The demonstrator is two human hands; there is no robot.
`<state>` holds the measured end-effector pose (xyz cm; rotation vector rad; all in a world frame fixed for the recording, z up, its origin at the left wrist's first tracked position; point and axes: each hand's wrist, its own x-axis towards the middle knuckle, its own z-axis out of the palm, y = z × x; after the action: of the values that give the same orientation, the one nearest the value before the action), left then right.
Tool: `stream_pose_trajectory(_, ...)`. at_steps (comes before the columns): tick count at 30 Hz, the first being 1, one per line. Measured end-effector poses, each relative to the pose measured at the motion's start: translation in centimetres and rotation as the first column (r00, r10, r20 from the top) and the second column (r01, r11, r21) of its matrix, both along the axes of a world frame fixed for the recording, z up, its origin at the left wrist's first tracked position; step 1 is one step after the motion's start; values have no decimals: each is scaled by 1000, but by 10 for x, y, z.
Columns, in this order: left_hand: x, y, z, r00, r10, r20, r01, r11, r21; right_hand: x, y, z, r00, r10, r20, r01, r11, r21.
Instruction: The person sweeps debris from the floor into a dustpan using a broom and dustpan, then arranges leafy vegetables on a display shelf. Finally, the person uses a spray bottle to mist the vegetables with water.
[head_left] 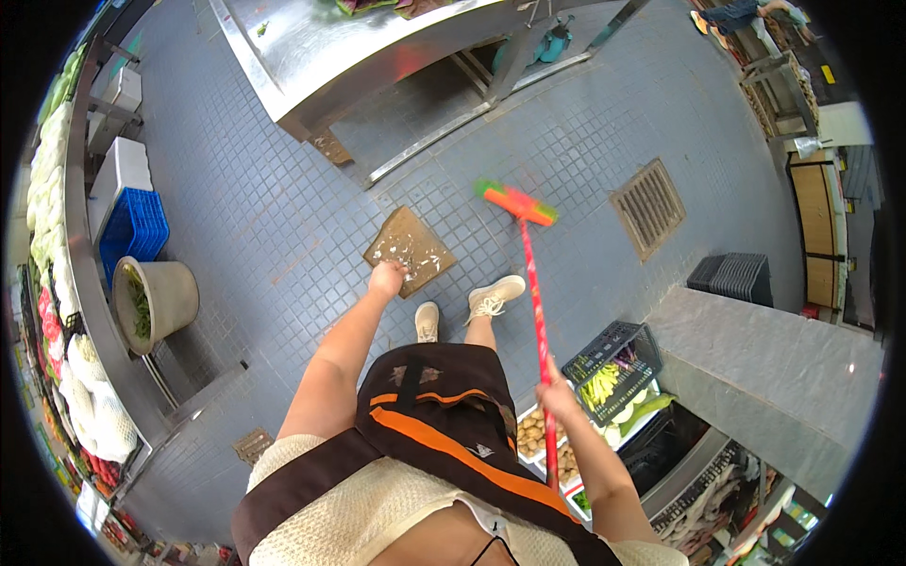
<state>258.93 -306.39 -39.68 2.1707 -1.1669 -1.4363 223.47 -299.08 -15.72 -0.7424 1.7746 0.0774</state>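
Left hand: the left hand (387,279) reaches down to the floor (264,189) and its grip is closed on the near edge of a flat brown dustpan board (409,250).
Dustpan board: it lies on the grey tiled floor just ahead of the person's feet, tilted like a diamond, with pale scraps scattered over its top.
Right hand: the right hand (557,394) has its grip wrapped round the red broom handle (538,311), at about the height of the apron hem.
Broom: the handle runs up the picture from the right hand to an orange and green broom head (515,202), which sits on the floor just right of the board and apart from it.
Feet: two pale shoes (495,294) stand between the board and the broom handle.
Clothing: a dark apron (444,415) with orange stripes hangs over a cream knitted top.
Worktop: a steel worktop (321,47) stands beyond the board at the top of the picture.
Floor drain: a slatted grate (647,206) lies in the tiles to the right of the broom head.
Left side: a blue crate (132,231) and a grey bucket (160,300) holding green stalks stand by a long shelf of vegetables.
Right side: a dark crate (613,370) with green and purple vegetables sits near the right hand, with potatoes in a tray beside it.
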Motion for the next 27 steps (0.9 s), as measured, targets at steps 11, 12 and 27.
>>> stream_pose_trajectory(11, -41, -40, -19, 971, 94, -218, -74, 993, 97, -24, 48, 107, 765, -490, 418, 326, 854, 405)
stream_pose_trajectory(12, -48, -46, -11, 969, 135, -205, -129, 991, 44, -28, 45, 112, 756, -512, 409, 364, 847, 388)
stream_pose_trajectory(27, -106, -181, 68, 907, 394, -151, -362, 910, 202, -242, 27, 71, 954, -217, -207, 227, 973, 28)
